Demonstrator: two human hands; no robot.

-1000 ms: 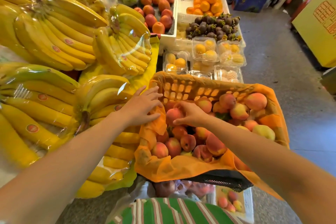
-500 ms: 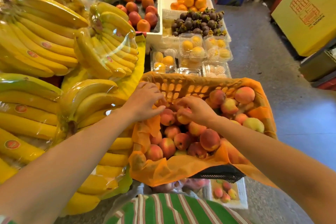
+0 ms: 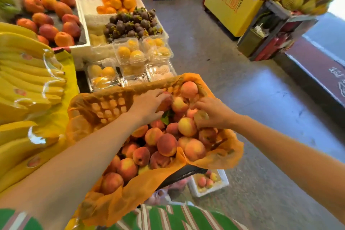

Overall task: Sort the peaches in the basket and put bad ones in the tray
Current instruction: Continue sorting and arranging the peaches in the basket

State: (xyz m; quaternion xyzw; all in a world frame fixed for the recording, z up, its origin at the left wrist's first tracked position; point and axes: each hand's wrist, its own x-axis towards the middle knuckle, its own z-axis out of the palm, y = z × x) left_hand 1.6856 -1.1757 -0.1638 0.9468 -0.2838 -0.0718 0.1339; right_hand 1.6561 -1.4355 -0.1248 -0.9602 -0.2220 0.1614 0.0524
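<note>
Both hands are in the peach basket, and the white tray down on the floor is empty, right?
No: in the head view the white tray on the floor holds a few peaches. The left hand and right hand are in the basket, as you said, the right gripping a peach.

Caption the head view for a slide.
Sorting peaches in the orange-lined basket: right hand grips one peach, left hand touches another, white tray below.

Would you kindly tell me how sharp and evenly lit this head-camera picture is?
Head view: slight motion blur throughout, softening the left hand and right hand on the peaches; glare streaks on the banana wrap; daylight blows out the upper right corner; wide-angle bending tilts the yellow cabinet; no hard shadows in the basket.
</note>
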